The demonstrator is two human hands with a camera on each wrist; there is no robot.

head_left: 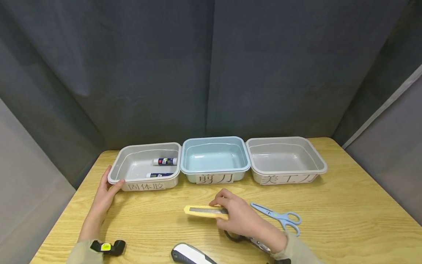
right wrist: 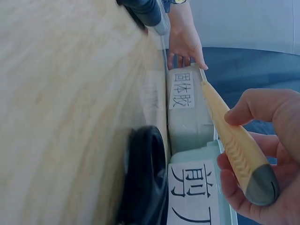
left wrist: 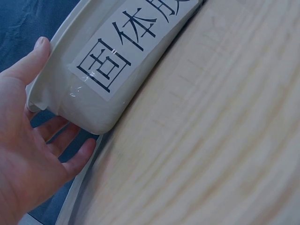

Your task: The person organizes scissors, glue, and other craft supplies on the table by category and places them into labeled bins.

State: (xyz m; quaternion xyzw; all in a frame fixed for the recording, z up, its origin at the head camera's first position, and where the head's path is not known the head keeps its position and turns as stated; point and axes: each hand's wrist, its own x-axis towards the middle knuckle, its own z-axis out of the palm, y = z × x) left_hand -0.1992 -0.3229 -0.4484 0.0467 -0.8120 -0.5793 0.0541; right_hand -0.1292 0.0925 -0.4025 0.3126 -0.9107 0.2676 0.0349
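Observation:
My right hand grips a yellow utility knife above the table, its thumb on one side and fingers on the other. The knife's grey end sticks out of the grip in the right wrist view. My left hand holds the near left corner of a grey bin, thumb at the rim and fingers by the end wall. Two glue sticks lie inside that bin. Under the right wrist are black-handled scissors, partly hidden. Light blue scissors lie just right of that hand.
A light blue bin stands in the middle, with another grey bin at its right; all three bins carry front labels. Near the front edge lies a white and black utility knife. A dark curtain hangs behind the wooden table.

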